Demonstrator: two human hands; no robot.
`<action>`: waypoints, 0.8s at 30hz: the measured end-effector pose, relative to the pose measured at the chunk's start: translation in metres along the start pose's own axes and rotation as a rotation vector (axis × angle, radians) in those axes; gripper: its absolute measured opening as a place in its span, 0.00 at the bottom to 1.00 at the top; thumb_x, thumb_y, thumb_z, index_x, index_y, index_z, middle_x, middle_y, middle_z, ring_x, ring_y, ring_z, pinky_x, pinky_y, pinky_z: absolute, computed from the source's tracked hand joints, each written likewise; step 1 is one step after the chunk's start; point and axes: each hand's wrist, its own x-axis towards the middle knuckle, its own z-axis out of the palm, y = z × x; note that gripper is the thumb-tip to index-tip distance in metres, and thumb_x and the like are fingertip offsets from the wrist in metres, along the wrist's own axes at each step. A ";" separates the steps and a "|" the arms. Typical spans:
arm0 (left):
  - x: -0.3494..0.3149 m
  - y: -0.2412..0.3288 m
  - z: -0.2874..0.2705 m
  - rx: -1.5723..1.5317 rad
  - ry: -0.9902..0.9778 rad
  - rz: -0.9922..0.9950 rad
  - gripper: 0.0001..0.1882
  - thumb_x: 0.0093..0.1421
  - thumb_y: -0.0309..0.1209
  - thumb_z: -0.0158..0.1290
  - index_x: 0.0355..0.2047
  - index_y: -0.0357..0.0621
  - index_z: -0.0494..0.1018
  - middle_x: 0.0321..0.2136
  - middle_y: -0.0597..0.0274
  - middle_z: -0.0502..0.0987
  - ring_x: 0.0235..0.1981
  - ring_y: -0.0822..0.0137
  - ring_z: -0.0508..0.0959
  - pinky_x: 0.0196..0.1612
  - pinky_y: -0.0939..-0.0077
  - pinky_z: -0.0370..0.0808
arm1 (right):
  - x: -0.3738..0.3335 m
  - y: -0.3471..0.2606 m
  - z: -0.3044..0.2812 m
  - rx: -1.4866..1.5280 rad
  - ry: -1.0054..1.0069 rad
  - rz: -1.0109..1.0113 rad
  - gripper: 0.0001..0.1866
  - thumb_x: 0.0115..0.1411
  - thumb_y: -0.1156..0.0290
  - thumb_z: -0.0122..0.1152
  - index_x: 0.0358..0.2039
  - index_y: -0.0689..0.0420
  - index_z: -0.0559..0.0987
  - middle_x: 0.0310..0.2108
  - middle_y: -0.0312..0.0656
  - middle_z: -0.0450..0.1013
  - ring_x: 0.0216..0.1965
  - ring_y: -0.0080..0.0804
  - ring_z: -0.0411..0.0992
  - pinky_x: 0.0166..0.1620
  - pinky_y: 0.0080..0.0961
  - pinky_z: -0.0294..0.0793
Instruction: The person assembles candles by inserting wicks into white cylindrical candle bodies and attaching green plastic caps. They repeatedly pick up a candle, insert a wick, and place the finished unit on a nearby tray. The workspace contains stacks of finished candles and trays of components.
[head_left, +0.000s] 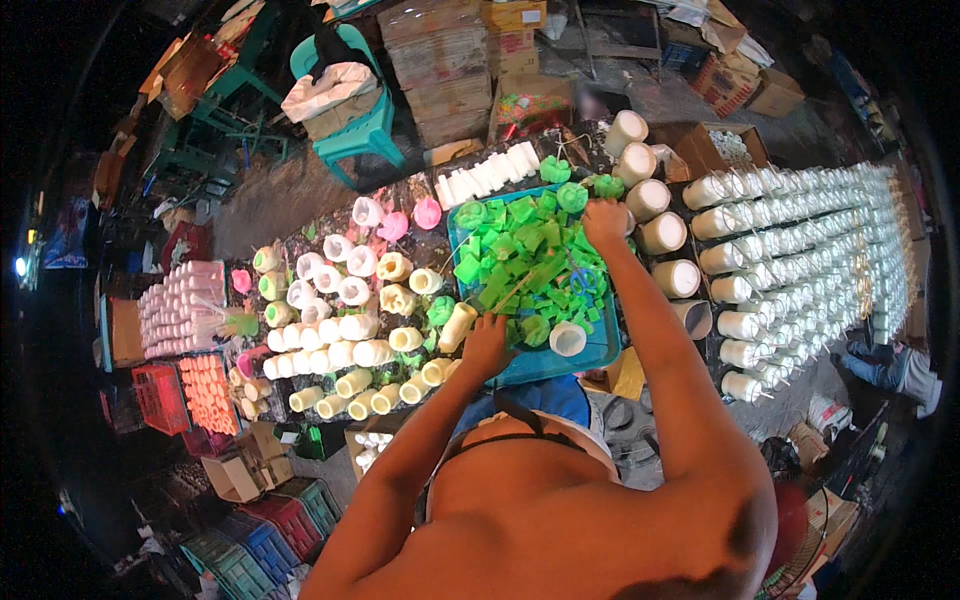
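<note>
A blue tray (pixel 600 352) in front of me is heaped with green wax-like chunks (pixel 530 235). At its left rim is my left hand (pixel 487 345), beside a cream cylinder (pixel 457 327) that leans over; its fingertips are too small to read clearly. My right hand (pixel 604 222) reaches to the tray's far right corner with curled fingers, between a hollow green piece (pixel 606 186) and a row of large white cylinders (pixel 662 232). What it grips, if anything, is hidden. A white cup (pixel 568 339) stands at the tray's near edge.
Left of the tray stand several white and cream hollow cylinders (pixel 353 290) and pink pieces (pixel 393 226). Dense rows of white candle-like cylinders (pixel 735 325) fill the right side. White sticks (pixel 487 177) lie beyond the tray. A turquoise chair (pixel 365 135) and cardboard boxes (pixel 435 60) stand farther back.
</note>
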 end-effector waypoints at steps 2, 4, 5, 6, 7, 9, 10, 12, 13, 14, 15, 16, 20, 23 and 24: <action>0.002 -0.017 0.012 0.068 -0.019 0.049 0.40 0.47 0.37 0.72 0.57 0.39 0.65 0.51 0.44 0.69 0.54 0.42 0.72 0.51 0.49 0.77 | -0.003 0.001 0.001 0.033 0.050 0.017 0.08 0.55 0.64 0.62 0.32 0.53 0.83 0.32 0.45 0.81 0.40 0.46 0.79 0.45 0.46 0.73; -0.006 -0.016 0.005 0.028 0.008 0.010 0.39 0.47 0.36 0.71 0.57 0.39 0.66 0.50 0.44 0.69 0.54 0.42 0.72 0.51 0.49 0.76 | -0.004 -0.002 -0.003 0.067 0.074 0.101 0.09 0.59 0.62 0.60 0.32 0.53 0.82 0.28 0.47 0.81 0.34 0.48 0.80 0.40 0.48 0.75; -0.010 -0.012 0.000 0.000 0.013 -0.007 0.39 0.47 0.36 0.71 0.56 0.39 0.66 0.50 0.44 0.69 0.53 0.41 0.72 0.52 0.50 0.76 | -0.007 -0.001 -0.010 0.137 0.082 0.153 0.10 0.61 0.61 0.59 0.33 0.53 0.82 0.29 0.48 0.80 0.34 0.51 0.79 0.39 0.50 0.76; -0.009 -0.016 0.008 0.087 -0.010 -0.057 0.37 0.48 0.34 0.69 0.56 0.39 0.66 0.50 0.44 0.69 0.54 0.42 0.71 0.54 0.50 0.75 | -0.015 -0.001 -0.021 0.201 0.081 0.194 0.11 0.63 0.60 0.59 0.34 0.53 0.82 0.30 0.48 0.80 0.33 0.54 0.79 0.38 0.52 0.76; -0.011 -0.022 0.015 0.078 -0.026 -0.051 0.36 0.48 0.33 0.69 0.55 0.39 0.66 0.50 0.44 0.69 0.54 0.42 0.71 0.54 0.51 0.75 | -0.023 -0.001 -0.033 0.265 0.079 0.237 0.12 0.64 0.59 0.58 0.35 0.53 0.81 0.31 0.49 0.80 0.32 0.57 0.78 0.37 0.53 0.76; -0.016 -0.034 0.016 0.053 -0.058 -0.033 0.34 0.49 0.32 0.68 0.54 0.39 0.66 0.50 0.44 0.69 0.54 0.42 0.71 0.55 0.51 0.74 | -0.047 -0.003 -0.078 0.418 0.226 0.159 0.12 0.66 0.61 0.58 0.35 0.55 0.82 0.30 0.52 0.79 0.32 0.58 0.78 0.36 0.51 0.76; -0.015 -0.047 0.026 0.008 -0.044 0.002 0.31 0.52 0.31 0.66 0.54 0.38 0.66 0.50 0.44 0.69 0.54 0.42 0.71 0.54 0.51 0.74 | -0.057 -0.003 -0.096 0.499 0.294 0.119 0.11 0.66 0.62 0.59 0.34 0.55 0.82 0.30 0.52 0.79 0.32 0.57 0.78 0.36 0.49 0.76; -0.014 -0.039 0.016 -0.142 0.053 -0.008 0.29 0.53 0.32 0.65 0.53 0.37 0.67 0.49 0.43 0.71 0.54 0.42 0.72 0.54 0.51 0.73 | -0.080 -0.002 -0.111 0.653 0.482 0.036 0.08 0.65 0.67 0.61 0.40 0.55 0.83 0.31 0.51 0.79 0.34 0.54 0.78 0.38 0.45 0.77; -0.013 -0.035 0.007 -0.215 0.104 -0.012 0.28 0.54 0.32 0.64 0.53 0.37 0.67 0.49 0.42 0.72 0.54 0.42 0.73 0.54 0.52 0.73 | -0.095 -0.005 -0.117 0.677 0.503 0.028 0.08 0.65 0.68 0.60 0.40 0.55 0.83 0.31 0.51 0.79 0.34 0.54 0.78 0.38 0.44 0.77; -0.013 -0.032 0.000 -0.260 0.120 -0.019 0.27 0.56 0.32 0.64 0.53 0.36 0.68 0.48 0.42 0.74 0.52 0.43 0.75 0.53 0.53 0.74 | -0.111 -0.012 -0.127 0.702 0.524 0.018 0.08 0.65 0.69 0.59 0.40 0.55 0.83 0.31 0.51 0.79 0.35 0.53 0.78 0.39 0.44 0.77; -0.014 -0.031 -0.003 -0.305 0.129 -0.029 0.26 0.57 0.33 0.63 0.52 0.36 0.69 0.48 0.42 0.75 0.51 0.44 0.76 0.52 0.54 0.74 | -0.125 -0.019 -0.133 0.729 0.538 0.013 0.08 0.65 0.69 0.58 0.41 0.55 0.83 0.30 0.51 0.79 0.35 0.52 0.78 0.39 0.43 0.77; -0.016 -0.031 -0.008 -0.350 0.137 -0.039 0.25 0.58 0.33 0.62 0.52 0.35 0.69 0.47 0.42 0.76 0.49 0.45 0.78 0.51 0.55 0.74 | -0.135 -0.026 -0.137 0.736 0.521 0.030 0.07 0.65 0.70 0.58 0.40 0.55 0.83 0.30 0.50 0.79 0.34 0.52 0.78 0.38 0.43 0.77; -0.017 -0.001 -0.063 -0.352 -0.096 -0.249 0.22 0.63 0.37 0.60 0.52 0.35 0.72 0.46 0.46 0.81 0.40 0.53 0.83 0.46 0.61 0.78 | -0.183 -0.061 -0.155 0.686 0.314 0.176 0.06 0.64 0.71 0.59 0.39 0.55 0.81 0.29 0.50 0.80 0.32 0.51 0.79 0.37 0.44 0.77; -0.029 -0.020 -0.054 -0.717 0.009 -0.216 0.20 0.64 0.35 0.58 0.51 0.36 0.73 0.45 0.49 0.81 0.41 0.56 0.83 0.44 0.62 0.78 | -0.210 -0.078 -0.161 0.682 0.277 0.189 0.05 0.63 0.69 0.60 0.38 0.54 0.80 0.29 0.50 0.80 0.31 0.52 0.79 0.35 0.44 0.76; -0.039 -0.012 -0.067 -0.630 0.052 -0.207 0.17 0.65 0.34 0.57 0.51 0.38 0.73 0.44 0.52 0.82 0.40 0.58 0.83 0.43 0.63 0.78 | -0.225 -0.084 -0.162 0.684 0.269 0.198 0.05 0.63 0.69 0.60 0.38 0.54 0.80 0.29 0.49 0.80 0.32 0.52 0.79 0.35 0.44 0.76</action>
